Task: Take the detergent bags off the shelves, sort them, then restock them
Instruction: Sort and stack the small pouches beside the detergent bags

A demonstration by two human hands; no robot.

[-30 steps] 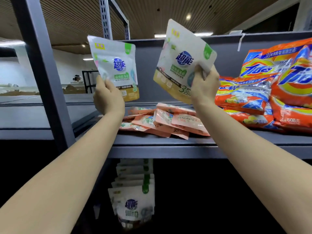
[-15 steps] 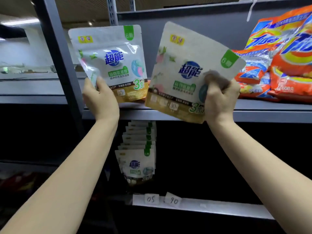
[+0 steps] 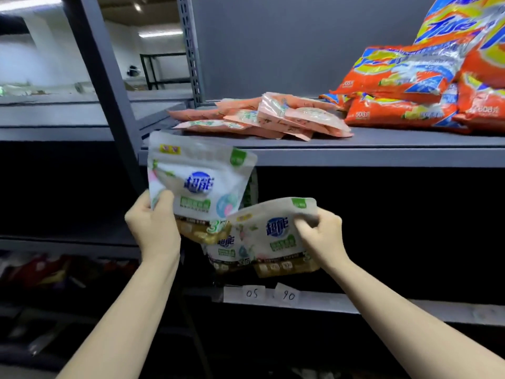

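Left hand (image 3: 153,220) grips a white pouch (image 3: 196,184) upright, top up; right hand (image 3: 319,231) pinches another pouch (image 3: 276,236) top corner, tilted. Above hands, shelf (image 3: 355,157) holds pink packets (image 3: 262,119), orange bags (image 3: 404,86).

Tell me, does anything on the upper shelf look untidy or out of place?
Yes. The pink pouches lie in a loose, overlapping heap on the upper shelf, pointing different ways. The orange bags beside them are also piled unevenly. Nothing looks spilled or torn.
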